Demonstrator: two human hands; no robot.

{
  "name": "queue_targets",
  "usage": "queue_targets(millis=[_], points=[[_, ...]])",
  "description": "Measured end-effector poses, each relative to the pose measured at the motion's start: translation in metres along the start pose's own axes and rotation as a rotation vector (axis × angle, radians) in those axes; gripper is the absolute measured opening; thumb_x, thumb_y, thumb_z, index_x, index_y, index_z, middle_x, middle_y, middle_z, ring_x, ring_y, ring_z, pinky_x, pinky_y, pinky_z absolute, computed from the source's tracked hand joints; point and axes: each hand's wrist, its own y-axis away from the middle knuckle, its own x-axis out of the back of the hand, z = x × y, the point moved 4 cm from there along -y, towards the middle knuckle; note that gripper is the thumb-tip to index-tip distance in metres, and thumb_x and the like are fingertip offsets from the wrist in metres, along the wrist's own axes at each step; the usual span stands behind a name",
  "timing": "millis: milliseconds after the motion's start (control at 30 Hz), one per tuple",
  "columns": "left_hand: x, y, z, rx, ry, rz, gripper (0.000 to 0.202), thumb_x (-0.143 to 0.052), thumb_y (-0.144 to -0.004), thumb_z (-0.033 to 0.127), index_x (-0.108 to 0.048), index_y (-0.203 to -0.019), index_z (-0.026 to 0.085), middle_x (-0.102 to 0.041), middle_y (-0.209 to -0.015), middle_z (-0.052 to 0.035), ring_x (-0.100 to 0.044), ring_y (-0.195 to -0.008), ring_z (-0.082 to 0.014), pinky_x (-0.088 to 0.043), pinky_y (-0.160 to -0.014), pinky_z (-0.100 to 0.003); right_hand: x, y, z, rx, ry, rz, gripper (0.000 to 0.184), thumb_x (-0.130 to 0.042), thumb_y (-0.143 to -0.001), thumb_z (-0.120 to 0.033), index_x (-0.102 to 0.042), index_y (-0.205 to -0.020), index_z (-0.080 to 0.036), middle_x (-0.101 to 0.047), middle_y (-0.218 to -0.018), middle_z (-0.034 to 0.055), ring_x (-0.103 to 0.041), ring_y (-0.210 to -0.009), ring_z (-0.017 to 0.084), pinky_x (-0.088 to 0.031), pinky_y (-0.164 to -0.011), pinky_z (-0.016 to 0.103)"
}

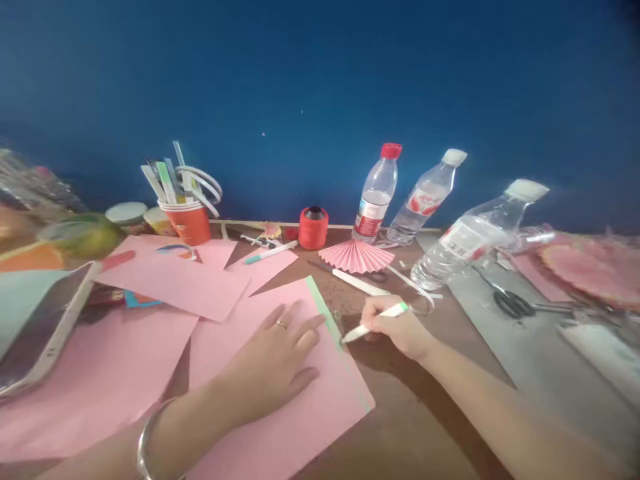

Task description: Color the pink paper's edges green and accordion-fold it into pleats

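Observation:
My left hand (280,353) lies flat with its fingers spread on a pink sheet of paper (320,420). Along the sheet's right edge runs a green coloured band (320,300), broad at the far end and thin towards the near corner. In my right hand (395,327) is a white marker (373,325) with a green end, its tip at that edge. Another white marker (357,281) lies just beyond my right hand. A pleated pink paper fan (357,256) stands behind it.
Several water bottles (375,200) stand at the back right. A red thread spool (313,228) and an orange cup (187,223) of markers are near the wall. More pink sheets (95,367) and a tray (55,333) are at left, scissors (515,305) at right.

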Motion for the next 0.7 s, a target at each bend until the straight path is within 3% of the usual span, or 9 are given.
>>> queue_targets(millis=[133,333,500,700], points=[[0.001,0.003,0.002,0.005,0.017,0.024,0.026,-0.049,-0.088,0.039,-0.051,-0.109,0.024,-0.037,-0.144,0.003,-0.029,-0.133,-0.0351,-0.026,-0.106,-0.053,-0.001,0.0,-0.006,0.019,0.03,0.07,0.011,-0.062,-0.062,-0.022,-0.056,-0.054,-0.017,-0.061,-0.051,-0.0009,-0.056,-0.048,0.012,-0.044,-0.05,0.024],[0.005,0.001,0.003,0.016,0.028,0.009,0.024,-0.05,-0.087,0.037,-0.052,-0.107,0.023,-0.04,-0.143,0.0023,-0.029,-0.132,-0.0356,-0.026,-0.106,-0.054,0.001,0.0,0.0,0.014,0.017,0.037,0.01,-0.063,-0.064,-0.021,-0.058,-0.057,-0.017,-0.063,-0.053,-0.0002,-0.059,-0.051,0.014,-0.046,-0.051,0.024],[0.006,0.003,0.004,0.024,0.072,0.012,0.027,-0.05,-0.086,0.036,-0.05,-0.11,0.024,-0.047,-0.136,0.0004,-0.03,-0.133,-0.0302,-0.021,-0.111,-0.05,0.007,-0.001,0.005,0.039,-0.113,0.085,0.011,-0.059,-0.064,-0.02,-0.056,-0.054,-0.017,-0.062,-0.048,-0.0006,-0.056,-0.043,0.012,-0.043,-0.044,0.023],[0.006,0.002,0.006,-0.015,0.044,0.026,0.028,-0.049,-0.086,0.035,-0.05,-0.11,0.021,-0.041,-0.141,-0.0023,-0.035,-0.129,-0.0293,-0.028,-0.108,-0.047,0.002,0.002,0.001,0.028,0.004,0.073,0.013,-0.064,-0.068,-0.024,-0.058,-0.059,-0.017,-0.067,-0.054,0.0018,-0.061,-0.05,0.014,-0.048,-0.051,0.025]])
